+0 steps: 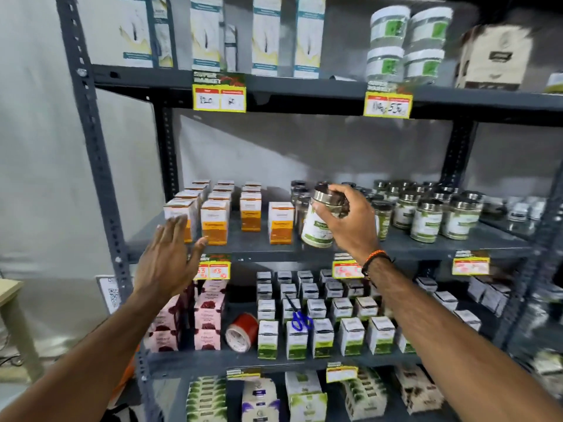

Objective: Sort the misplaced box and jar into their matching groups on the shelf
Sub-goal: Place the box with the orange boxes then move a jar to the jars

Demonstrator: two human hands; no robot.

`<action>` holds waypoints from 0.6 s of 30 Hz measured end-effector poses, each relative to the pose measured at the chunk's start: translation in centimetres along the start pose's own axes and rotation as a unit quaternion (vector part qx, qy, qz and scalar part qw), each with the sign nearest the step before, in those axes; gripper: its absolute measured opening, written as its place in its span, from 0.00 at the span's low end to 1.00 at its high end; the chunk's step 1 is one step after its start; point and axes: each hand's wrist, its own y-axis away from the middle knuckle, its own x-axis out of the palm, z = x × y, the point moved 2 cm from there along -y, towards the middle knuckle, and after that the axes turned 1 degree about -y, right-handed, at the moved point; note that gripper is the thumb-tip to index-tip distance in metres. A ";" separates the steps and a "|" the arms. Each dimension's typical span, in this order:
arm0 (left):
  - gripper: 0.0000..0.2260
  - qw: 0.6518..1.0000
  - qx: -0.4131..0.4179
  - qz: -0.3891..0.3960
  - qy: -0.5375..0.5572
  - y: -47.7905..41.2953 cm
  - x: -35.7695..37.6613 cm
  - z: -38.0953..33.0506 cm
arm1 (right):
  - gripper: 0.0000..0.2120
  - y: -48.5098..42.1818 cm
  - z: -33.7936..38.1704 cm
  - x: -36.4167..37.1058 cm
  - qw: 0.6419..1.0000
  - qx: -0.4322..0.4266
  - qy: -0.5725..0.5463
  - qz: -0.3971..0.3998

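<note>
My right hand (347, 217) grips a jar (318, 226) by its silver lid; the jar has a white and green label and is tilted just above the middle shelf (335, 249), between the orange boxes and the jar group. A lone orange and white box (281, 222) stands just left of it, apart from the rows of matching orange boxes (213, 214). Similar silver-lidded jars (441, 213) stand in rows to the right. My left hand (167, 260) is open, fingers spread, in front of the leftmost orange boxes, touching nothing.
Below, a shelf holds pink boxes (210, 312), a red tape roll (242, 332), blue scissors (300, 316) and several white and green boxes (350, 333). The top shelf carries tall white cartons (265, 35) and stacked tubs (408, 44). Yellow price tags (218, 97) hang on shelf edges.
</note>
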 end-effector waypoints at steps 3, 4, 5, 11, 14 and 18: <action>0.33 0.999 0.047 -0.018 0.010 0.5 1.8 -8.2 | 0.23 0.2 -4.1 -5.8 1.000 0.010 0.003 -0.016; 0.33 0.998 0.065 -0.014 0.008 0.8 2.8 -11.5 | 0.23 0.3 -5.7 -8.0 1.000 0.014 0.006 -0.016; 0.34 0.997 0.082 -0.006 0.005 1.2 4.1 -15.0 | 0.24 0.2 -7.6 -10.4 1.000 0.017 0.011 -0.018; 0.33 0.987 0.151 0.062 0.006 2.4 12.7 -34.3 | 0.21 -1.4 -18.7 -24.5 0.998 0.045 0.048 -0.013; 0.32 0.983 0.158 0.089 0.008 1.9 15.4 -41.0 | 0.23 -2.9 -23.1 -29.4 0.996 0.063 0.061 -0.014; 0.33 0.974 0.172 0.145 0.002 0.2 18.7 -46.5 | 0.28 -5.1 -28.3 -33.0 0.993 0.093 0.069 -0.026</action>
